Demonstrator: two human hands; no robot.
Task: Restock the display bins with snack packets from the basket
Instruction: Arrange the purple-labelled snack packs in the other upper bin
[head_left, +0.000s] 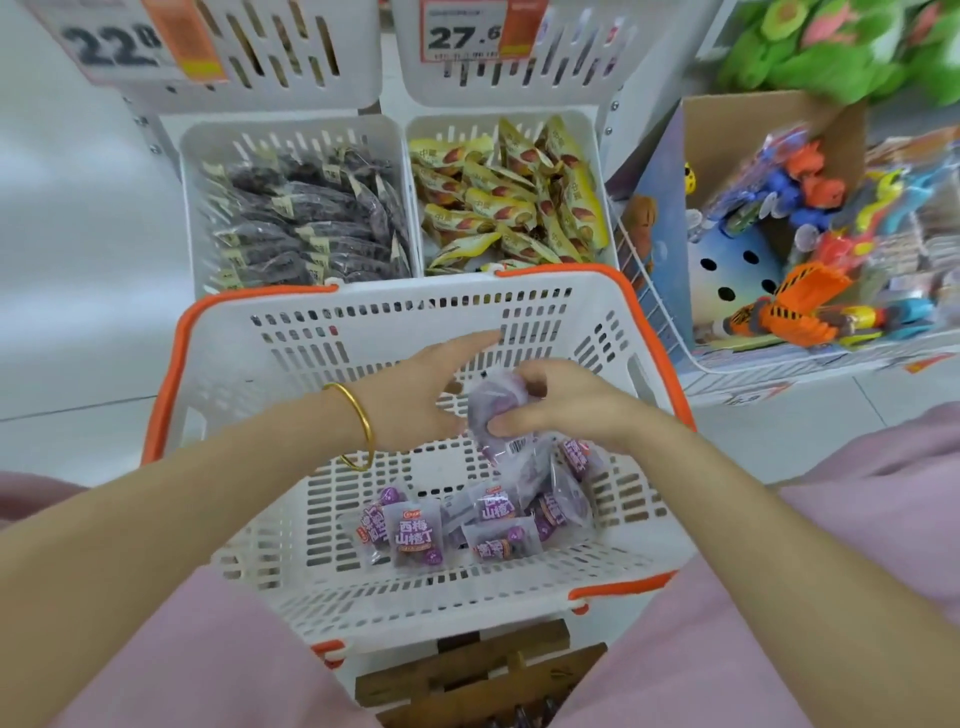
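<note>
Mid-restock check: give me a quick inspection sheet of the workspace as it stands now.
Surface: wooden stand under the basket; pale floor.
Job's things: white basket holds loose purple packets; left bin has dark packets, right bin has yellow packets.
Clutter: nothing seen.
Grippers: right hand grips a bunch of purple packets over the basket; left hand open, fingers straight, holding nothing.
Cables: nothing seen.
Surroundings: price tags on upper bins; toy box at right; green plush above it.
</note>
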